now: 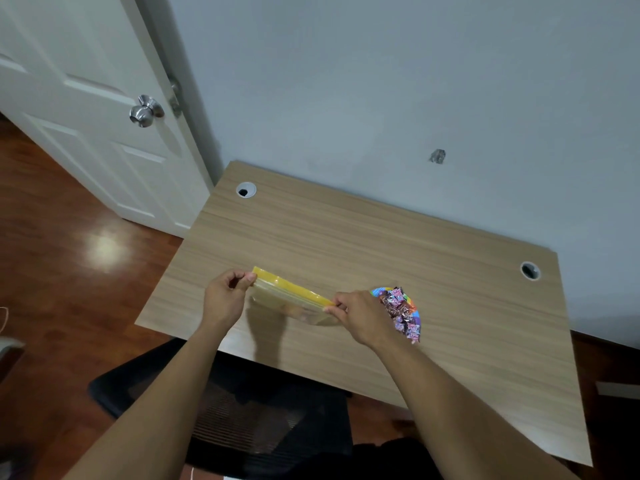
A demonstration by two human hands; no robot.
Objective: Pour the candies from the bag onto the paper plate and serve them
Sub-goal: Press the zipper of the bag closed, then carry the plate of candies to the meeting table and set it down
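Observation:
A clear bag (289, 299) with a yellow zip strip along its top hangs just above the wooden desk, stretched between my two hands. My left hand (227, 296) pinches its left end and my right hand (360, 315) pinches its right end. The bag looks empty. Behind my right hand lies a colourful paper plate (417, 315), partly hidden, piled with several purple and pink wrapped candies (400, 308).
The wooden desk (381, 244) stands against a grey wall, with a cable hole (246, 190) at the back left and another cable hole (530, 270) at the right. A black chair (249, 403) sits under the near edge. A white door (104, 116) is at the left.

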